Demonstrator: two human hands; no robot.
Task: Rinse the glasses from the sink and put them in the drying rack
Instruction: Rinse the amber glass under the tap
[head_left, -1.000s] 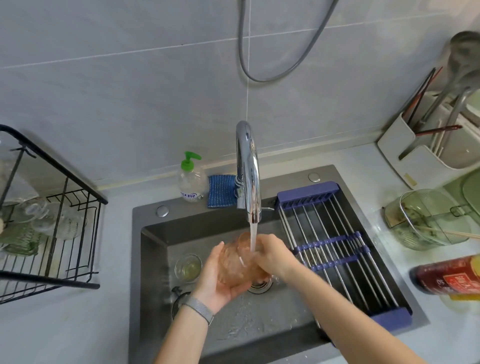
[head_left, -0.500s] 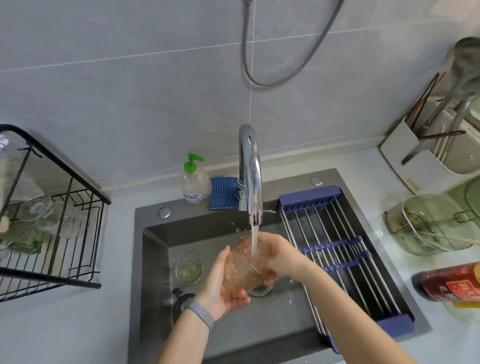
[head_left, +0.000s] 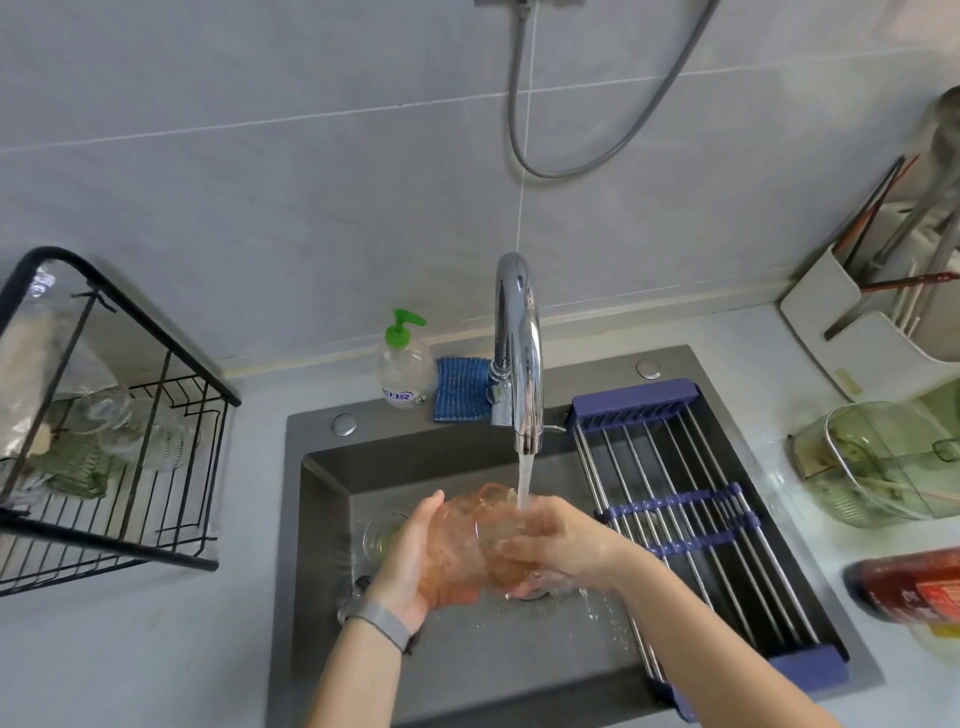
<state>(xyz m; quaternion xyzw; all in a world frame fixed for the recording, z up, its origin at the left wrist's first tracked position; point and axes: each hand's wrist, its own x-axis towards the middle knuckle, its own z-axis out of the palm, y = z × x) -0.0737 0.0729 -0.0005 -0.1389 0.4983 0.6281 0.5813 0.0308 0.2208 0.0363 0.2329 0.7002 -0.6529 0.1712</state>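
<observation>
Both hands grip one pink glass (head_left: 470, 540) under the running faucet (head_left: 517, 353), the left hand (head_left: 415, 556) cupping its side, the right hand (head_left: 558, 543) curled over its rim above the sink (head_left: 322, 519).

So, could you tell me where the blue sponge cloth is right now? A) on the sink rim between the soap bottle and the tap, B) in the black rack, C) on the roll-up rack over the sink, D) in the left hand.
A: the cloth lies on the sink rim, with the soap bottle on one side and the tap on the other.
</observation>
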